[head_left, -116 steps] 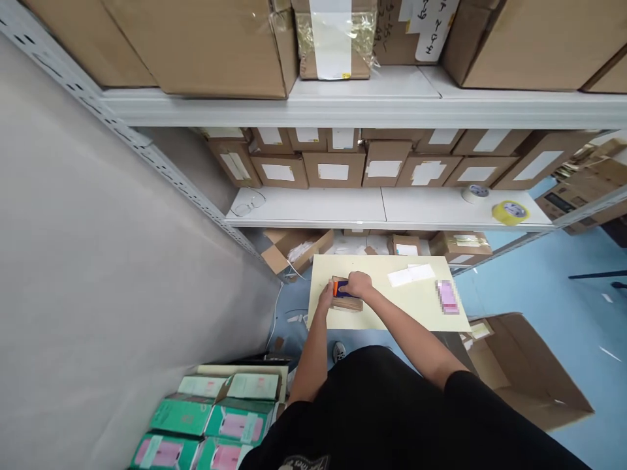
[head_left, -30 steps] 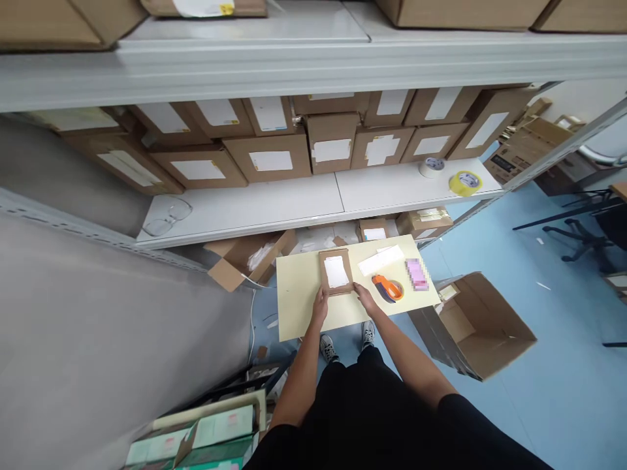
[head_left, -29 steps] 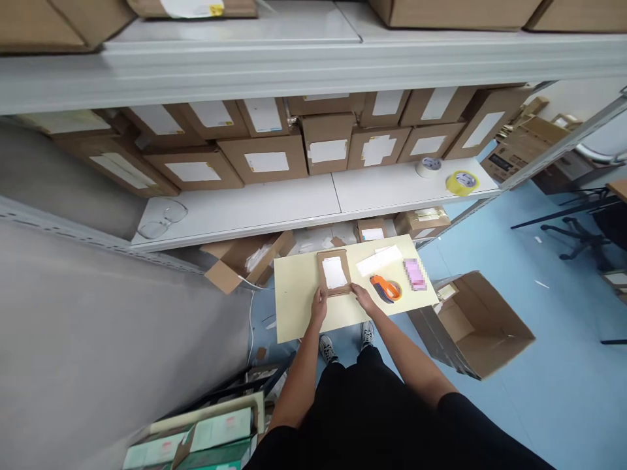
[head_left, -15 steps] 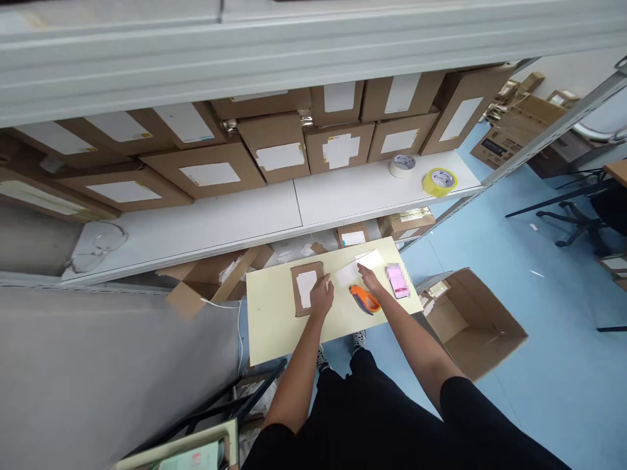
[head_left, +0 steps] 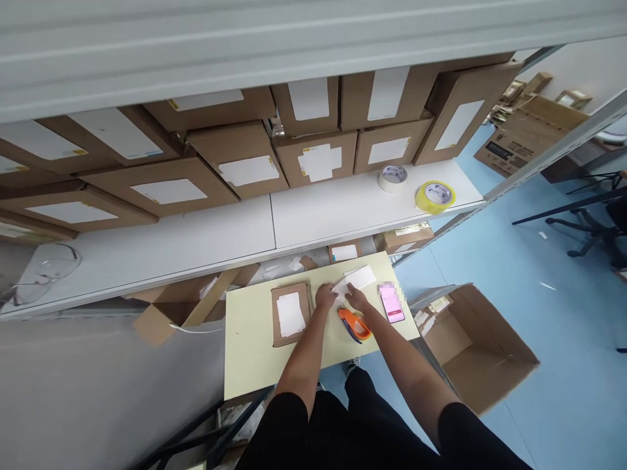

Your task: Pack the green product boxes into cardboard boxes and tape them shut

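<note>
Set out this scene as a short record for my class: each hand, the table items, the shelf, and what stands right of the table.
Left hand: at the left end of white paper; grip unclear
Right hand: at the same paper; grip unclear
Table: pale yellow
Parcel: flat cardboard, left of both hands
Tape dispenser: orange, near the right hand
Phone: pink screen
Shelf: labelled boxes, two tape rolls
Right of table: open carton

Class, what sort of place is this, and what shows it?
Probably a packing corner of a stockroom: labelled cardboard boxes crowd the shelf, a white tape roll and a yellow tape roll sit before them, and a flat labelled parcel lies on the table.
</note>
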`<state>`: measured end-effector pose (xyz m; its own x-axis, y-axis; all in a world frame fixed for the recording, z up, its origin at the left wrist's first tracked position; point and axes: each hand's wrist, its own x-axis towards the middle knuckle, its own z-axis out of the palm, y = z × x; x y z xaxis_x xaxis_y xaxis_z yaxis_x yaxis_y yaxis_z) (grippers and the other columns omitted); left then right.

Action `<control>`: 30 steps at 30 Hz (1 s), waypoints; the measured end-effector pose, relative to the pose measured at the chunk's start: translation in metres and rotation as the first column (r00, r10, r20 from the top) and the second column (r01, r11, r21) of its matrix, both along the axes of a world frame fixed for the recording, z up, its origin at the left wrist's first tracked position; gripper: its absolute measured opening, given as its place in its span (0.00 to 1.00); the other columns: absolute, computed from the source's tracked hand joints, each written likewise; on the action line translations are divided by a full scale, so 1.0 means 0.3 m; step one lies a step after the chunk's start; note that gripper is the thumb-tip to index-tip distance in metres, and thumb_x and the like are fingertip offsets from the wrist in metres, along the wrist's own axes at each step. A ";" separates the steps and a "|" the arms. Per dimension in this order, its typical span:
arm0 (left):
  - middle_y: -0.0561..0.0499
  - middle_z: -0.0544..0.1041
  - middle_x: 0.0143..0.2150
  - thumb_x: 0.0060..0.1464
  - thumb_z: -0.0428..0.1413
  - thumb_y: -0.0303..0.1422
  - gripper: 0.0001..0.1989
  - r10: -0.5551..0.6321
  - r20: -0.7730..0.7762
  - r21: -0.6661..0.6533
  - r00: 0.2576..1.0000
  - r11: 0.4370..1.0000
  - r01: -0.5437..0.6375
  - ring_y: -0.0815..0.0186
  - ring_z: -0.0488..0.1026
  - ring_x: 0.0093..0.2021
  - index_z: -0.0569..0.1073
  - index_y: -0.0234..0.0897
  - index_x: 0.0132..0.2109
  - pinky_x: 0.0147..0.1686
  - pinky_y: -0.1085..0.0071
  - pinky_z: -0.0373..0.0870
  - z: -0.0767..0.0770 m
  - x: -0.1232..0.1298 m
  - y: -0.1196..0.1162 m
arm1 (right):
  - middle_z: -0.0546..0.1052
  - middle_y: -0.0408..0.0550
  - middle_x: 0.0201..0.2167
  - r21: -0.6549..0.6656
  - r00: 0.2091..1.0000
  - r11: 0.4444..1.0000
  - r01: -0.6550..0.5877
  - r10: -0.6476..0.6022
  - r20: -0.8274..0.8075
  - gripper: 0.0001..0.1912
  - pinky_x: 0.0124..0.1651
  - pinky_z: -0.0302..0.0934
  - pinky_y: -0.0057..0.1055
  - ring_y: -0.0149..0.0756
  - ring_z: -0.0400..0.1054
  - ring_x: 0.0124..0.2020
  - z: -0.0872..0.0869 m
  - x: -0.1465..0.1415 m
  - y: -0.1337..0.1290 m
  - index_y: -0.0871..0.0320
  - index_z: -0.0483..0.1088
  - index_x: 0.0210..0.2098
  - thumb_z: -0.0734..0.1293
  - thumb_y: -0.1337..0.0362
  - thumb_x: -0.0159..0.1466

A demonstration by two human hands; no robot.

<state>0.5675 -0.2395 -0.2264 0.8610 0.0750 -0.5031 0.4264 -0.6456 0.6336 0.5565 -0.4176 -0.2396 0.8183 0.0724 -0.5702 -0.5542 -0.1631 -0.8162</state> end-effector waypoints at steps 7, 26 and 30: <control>0.46 0.84 0.50 0.54 0.65 0.36 0.16 -0.017 0.130 -0.156 0.991 0.987 0.037 0.53 0.79 0.53 0.81 0.43 0.50 0.58 0.59 0.70 0.132 -0.026 0.054 | 0.82 0.50 0.43 -0.170 0.983 0.985 -0.030 0.060 0.173 0.20 0.59 0.65 0.47 0.52 0.74 0.51 0.138 0.003 -0.017 0.51 0.77 0.45 0.72 0.54 0.54; 0.42 0.85 0.37 0.40 0.70 0.53 0.25 -0.142 0.145 -0.486 0.979 0.852 0.196 0.53 0.81 0.43 0.84 0.35 0.34 0.51 0.55 0.75 0.403 0.095 0.024 | 0.69 0.39 0.23 0.171 0.884 0.913 0.371 -0.403 0.236 0.24 0.35 0.63 0.32 0.36 0.65 0.29 0.438 -0.134 -0.310 0.52 0.64 0.27 0.72 0.39 0.52; 0.42 0.85 0.37 0.39 0.71 0.52 0.23 -0.127 0.180 -0.482 0.975 0.853 0.200 0.53 0.81 0.43 0.83 0.36 0.34 0.52 0.56 0.75 0.415 0.113 -0.041 | 0.75 0.42 0.27 0.241 0.863 0.884 0.400 -0.452 0.225 0.24 0.37 0.66 0.32 0.38 0.70 0.32 0.467 -0.169 -0.338 0.53 0.66 0.31 0.73 0.40 0.53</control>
